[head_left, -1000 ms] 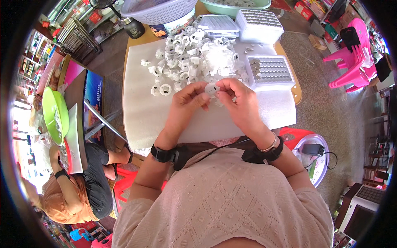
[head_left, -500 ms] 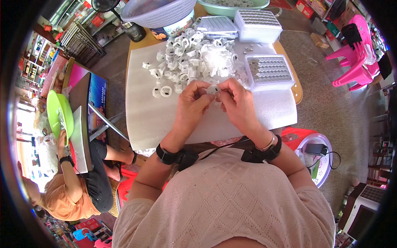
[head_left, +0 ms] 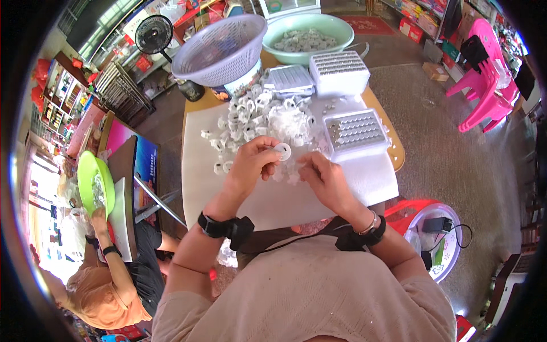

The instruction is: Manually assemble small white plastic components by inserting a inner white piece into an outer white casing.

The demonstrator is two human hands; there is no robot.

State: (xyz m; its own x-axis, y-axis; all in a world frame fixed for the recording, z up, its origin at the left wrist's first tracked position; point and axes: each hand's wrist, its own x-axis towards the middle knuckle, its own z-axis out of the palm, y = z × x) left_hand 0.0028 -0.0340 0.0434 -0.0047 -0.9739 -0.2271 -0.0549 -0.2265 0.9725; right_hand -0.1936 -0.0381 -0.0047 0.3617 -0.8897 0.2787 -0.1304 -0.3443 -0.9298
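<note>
My left hand [head_left: 250, 165] pinches a round white plastic part [head_left: 283, 151] between thumb and fingers, above the near part of the white-covered table. A dark slot shows in the part's face. Just right of it, my right hand [head_left: 327, 179] has its fingers curled in with the thumb against them; whatever they grip is too small or hidden. Small translucent pieces [head_left: 293, 172] lie between the two hands. Beyond them spreads a heap of white plastic parts [head_left: 246, 117], with clear pieces [head_left: 290, 122] on its right side. Right of these sits a white tray [head_left: 356, 149] with rows of small silvery pieces.
Behind the heap stand stacked trays [head_left: 340, 80], a lilac basket [head_left: 219, 54] and a pale green basin [head_left: 307, 54] of parts. At left, another person [head_left: 108, 279] reaches to a lime-green basin [head_left: 97, 182]. A lilac tub [head_left: 450, 228] stands low at right.
My hands, together at the round part before, have come apart; the left keeps the part and the right has moved off to its right. The view has tilted up, showing more beyond the table.
</note>
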